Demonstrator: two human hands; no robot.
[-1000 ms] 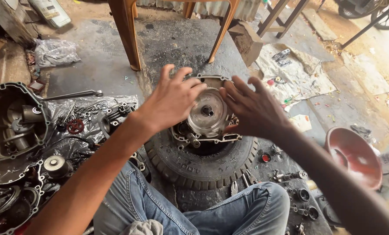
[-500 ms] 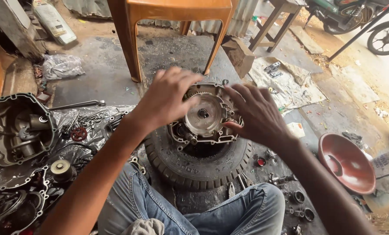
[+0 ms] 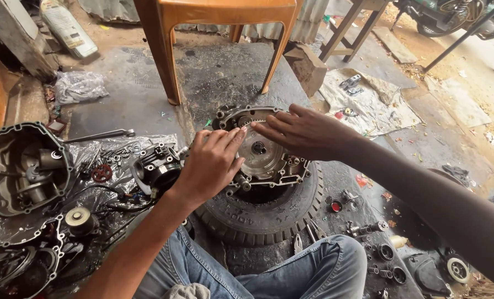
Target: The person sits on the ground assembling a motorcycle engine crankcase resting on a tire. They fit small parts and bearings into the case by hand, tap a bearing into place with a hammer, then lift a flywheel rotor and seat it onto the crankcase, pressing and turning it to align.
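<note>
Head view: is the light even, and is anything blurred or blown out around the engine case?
Head view: soft, even daylight over the engine case on the tyre, sharp; left hand and right hand show no motion blur; the road at top right is paler but not blown out; wide-angle stretch at the frame edges.

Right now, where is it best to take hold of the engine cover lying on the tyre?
Probably at the outer flange of the engine cover, from both sides: it lies flat on the tyre, its lugged rim overhanging the hole. The left hand and right hand already rest there.
</note>
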